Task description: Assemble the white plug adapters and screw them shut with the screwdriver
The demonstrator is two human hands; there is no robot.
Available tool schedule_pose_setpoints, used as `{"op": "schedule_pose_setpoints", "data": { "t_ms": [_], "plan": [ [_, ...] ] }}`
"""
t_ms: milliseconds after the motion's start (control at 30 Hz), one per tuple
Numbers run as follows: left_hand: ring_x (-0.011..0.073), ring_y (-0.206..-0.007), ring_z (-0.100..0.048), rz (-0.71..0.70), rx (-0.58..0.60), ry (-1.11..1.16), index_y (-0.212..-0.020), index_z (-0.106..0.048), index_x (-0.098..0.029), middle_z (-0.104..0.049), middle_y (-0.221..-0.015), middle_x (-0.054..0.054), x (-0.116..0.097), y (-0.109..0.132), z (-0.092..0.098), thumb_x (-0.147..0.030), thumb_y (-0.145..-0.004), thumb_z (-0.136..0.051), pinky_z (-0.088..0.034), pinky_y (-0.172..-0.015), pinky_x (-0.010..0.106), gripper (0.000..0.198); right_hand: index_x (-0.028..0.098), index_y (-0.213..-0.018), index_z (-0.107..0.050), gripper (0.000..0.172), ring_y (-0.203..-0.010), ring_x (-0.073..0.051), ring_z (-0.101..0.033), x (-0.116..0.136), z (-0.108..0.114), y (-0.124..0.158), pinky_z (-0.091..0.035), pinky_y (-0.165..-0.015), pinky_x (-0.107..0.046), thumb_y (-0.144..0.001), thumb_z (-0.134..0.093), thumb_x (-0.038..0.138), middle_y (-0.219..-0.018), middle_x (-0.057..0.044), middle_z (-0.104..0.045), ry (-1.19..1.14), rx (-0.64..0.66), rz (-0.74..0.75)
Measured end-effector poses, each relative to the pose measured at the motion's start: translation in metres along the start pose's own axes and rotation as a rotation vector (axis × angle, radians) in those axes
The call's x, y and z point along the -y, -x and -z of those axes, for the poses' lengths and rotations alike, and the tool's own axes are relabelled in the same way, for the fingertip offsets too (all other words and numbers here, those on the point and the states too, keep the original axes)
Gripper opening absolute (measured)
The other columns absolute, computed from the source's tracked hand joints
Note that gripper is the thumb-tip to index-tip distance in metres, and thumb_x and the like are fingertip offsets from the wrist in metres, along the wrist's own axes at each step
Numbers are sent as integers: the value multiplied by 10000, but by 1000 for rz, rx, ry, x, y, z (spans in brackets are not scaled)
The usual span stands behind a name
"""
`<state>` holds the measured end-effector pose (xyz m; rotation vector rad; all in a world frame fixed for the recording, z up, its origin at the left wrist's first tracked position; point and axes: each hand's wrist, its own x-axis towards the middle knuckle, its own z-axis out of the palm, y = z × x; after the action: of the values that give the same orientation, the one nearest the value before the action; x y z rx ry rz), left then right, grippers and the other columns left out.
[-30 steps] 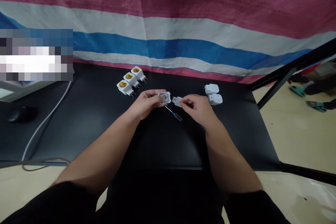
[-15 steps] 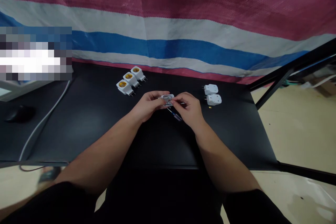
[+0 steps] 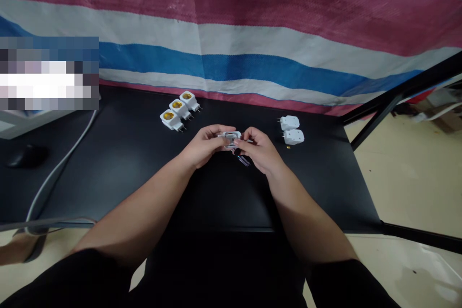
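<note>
My left hand (image 3: 204, 146) is closed around the left side of a small white plug housing (image 3: 232, 134), whose hollow inside faces up. At its right end, my right hand (image 3: 260, 149) has its thumb pressed on the housing and its other fingers curled behind. Whether a tiny part is under that thumb cannot be made out. Just below the housing a small screwdriver (image 3: 244, 160) with a clear, dark-striped handle lies on the black table (image 3: 224, 202), its tip partly hidden.
Three white lamp sockets with plug pins (image 3: 177, 106) stand in a row at the back left. Two white plug adapters (image 3: 293, 136) sit to the right, near a tiny yellow piece (image 3: 288, 147). Further left are a black mouse (image 3: 27, 156) and a grey cable (image 3: 61, 161).
My right fingers have shifted from a pinch over the housing to its right end, with the thumb pressing down. A person's limb now shows at the lower left edge.
</note>
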<state>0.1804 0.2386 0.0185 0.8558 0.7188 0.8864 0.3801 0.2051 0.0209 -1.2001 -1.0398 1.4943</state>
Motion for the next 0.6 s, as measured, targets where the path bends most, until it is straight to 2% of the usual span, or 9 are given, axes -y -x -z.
{"op": "schedule_pose_setpoints", "data": {
  "t_ms": [133,300,433,600],
  "plan": [
    [184,-900,-814,2,-32,47,-1065,-881,-184,-855,-996,55,-2,-1,1,-204,-714,-983,-682,-874,327,366,255,-890,-616,596,-800,-143,-698,4,0,3,-674,-781,-356,-680,-1057,596,-941,31,-665,-67,31,-33],
    [179,-935,-801,-45,-113,15,-1062,-864,-189,-850,-1041,52,-1,-5,6,-193,-717,-963,-678,-869,314,359,252,-922,-652,564,-742,-165,-733,2,2,4,-690,-796,-388,-704,-1046,593,-830,17,-723,-33,94,-67],
    [184,-931,-798,-94,-153,-65,-1065,-850,-177,-847,-1049,62,1,-6,7,-232,-723,-981,-674,-886,331,371,250,-910,-709,465,-746,-176,-757,-4,2,0,-681,-819,-401,-727,-1037,523,-831,14,-759,78,-2,106],
    [195,-948,-791,-177,-128,-179,-1089,-840,-162,-842,-1050,75,2,-6,7,-259,-695,-1017,-651,-959,362,443,268,-994,-805,285,-892,-216,-800,-10,4,-3,-677,-896,-439,-820,-958,434,-953,-19,-828,214,-82,313]
  ]
}}
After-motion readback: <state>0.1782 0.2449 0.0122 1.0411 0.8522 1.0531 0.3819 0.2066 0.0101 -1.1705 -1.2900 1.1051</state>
